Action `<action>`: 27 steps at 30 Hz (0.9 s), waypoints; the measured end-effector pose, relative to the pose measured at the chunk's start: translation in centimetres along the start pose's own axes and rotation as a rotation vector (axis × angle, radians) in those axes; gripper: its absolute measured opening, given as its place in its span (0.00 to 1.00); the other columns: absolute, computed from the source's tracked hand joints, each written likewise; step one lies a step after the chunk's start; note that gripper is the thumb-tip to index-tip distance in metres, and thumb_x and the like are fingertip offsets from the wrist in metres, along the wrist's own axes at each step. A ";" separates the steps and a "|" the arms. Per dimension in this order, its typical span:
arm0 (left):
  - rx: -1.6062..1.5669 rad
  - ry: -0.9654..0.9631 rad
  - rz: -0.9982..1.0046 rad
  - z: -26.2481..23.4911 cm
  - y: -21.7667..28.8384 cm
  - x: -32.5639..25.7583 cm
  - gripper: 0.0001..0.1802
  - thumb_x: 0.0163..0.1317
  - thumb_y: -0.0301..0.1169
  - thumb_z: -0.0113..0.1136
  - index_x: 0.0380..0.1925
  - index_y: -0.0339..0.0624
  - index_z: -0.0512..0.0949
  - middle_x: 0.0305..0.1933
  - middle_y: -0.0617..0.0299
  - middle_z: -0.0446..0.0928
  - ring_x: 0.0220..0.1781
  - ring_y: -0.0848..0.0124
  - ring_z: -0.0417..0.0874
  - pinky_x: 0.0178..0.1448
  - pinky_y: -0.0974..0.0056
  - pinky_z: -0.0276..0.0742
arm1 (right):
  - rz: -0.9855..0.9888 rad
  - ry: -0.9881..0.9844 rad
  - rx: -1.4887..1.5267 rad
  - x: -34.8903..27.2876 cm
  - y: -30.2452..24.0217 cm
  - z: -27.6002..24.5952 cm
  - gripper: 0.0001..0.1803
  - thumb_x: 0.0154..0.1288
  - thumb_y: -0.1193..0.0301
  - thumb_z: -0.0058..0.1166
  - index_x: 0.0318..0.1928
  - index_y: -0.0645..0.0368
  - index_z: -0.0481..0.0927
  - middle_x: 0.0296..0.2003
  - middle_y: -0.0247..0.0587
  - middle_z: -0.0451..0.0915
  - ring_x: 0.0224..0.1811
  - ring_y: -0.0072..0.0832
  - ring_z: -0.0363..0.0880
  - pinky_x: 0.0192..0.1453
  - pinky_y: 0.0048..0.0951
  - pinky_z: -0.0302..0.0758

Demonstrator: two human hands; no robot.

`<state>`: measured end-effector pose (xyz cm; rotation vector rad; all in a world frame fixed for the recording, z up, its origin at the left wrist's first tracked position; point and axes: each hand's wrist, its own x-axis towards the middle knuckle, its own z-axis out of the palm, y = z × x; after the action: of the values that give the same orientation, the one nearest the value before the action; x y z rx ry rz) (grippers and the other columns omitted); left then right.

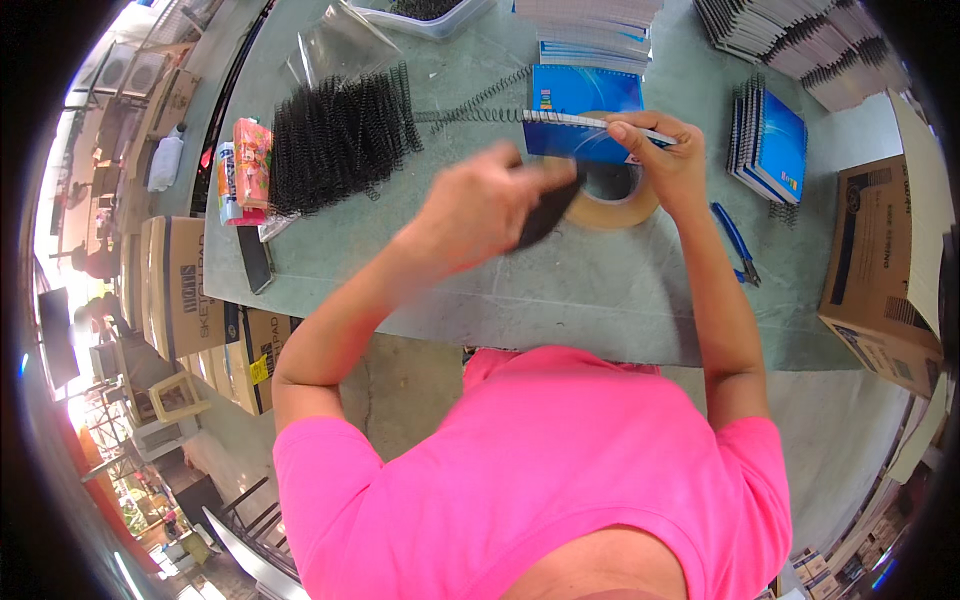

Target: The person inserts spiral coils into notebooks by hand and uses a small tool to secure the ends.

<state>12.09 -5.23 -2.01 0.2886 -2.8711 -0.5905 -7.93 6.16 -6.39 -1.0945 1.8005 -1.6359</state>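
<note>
My right hand (655, 150) is closed on a small notebook (575, 119) with a blue cover, gripping its right end with the thumb on top. A black spiral coil (470, 115) runs along the notebook's upper edge and sticks out far to the left. My left hand (480, 205) is smeared by motion below that coil, so its finger grip is unclear. Under its fingers shows a dark blurred shape (548, 215) of unclear kind. A roll of tan tape (612, 212) lies on the table just below the notebook, partly hidden.
Many loose black coils (340, 140) lie at left, beside a red packet (252, 160) and a phone (256, 260). Blue notebooks (780, 145) are stacked at right, near blue-handled pliers (735, 243) and an open cardboard box (870, 240). Page stacks (590, 35) stand behind.
</note>
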 end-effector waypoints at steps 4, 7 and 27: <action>-0.096 0.033 -0.108 0.3 -0.5 -0.7 0.12 0.55 0.28 0.57 0.40 0.45 0.76 0.33 0.52 0.75 0.34 0.52 0.77 0.38 0.57 0.74 | -0.066 -0.077 -0.013 0.1 -0.5 -0.6 0.09 0.57 0.68 0.61 0.35 0.60 0.84 0.29 0.31 0.81 0.28 0.16 0.74 0.32 0.19 0.71; 0.088 0.210 0.018 -0.5 -1.9 -0.2 0.12 0.52 0.31 0.63 0.35 0.42 0.74 0.30 0.54 0.74 0.34 0.53 0.76 0.39 0.56 0.72 | -0.295 -0.183 -0.317 0.7 -1.8 -1.0 0.09 0.55 0.74 0.58 0.39 0.60 0.81 0.31 0.36 0.81 0.32 0.26 0.77 0.36 0.26 0.73; -0.159 0.248 0.001 -1.6 -4.0 2.8 0.12 0.59 0.30 0.58 0.42 0.38 0.73 0.28 0.56 0.75 0.28 0.70 0.77 0.35 0.67 0.72 | -0.541 -0.074 -0.831 1.2 -2.8 3.3 0.06 0.57 0.65 0.56 0.34 0.51 0.80 0.27 0.33 0.80 0.32 0.32 0.78 0.37 0.36 0.69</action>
<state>10.33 -10.06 -1.72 0.3120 -2.5705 -0.7227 -5.38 3.30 -4.09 -2.1111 2.3330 -1.0271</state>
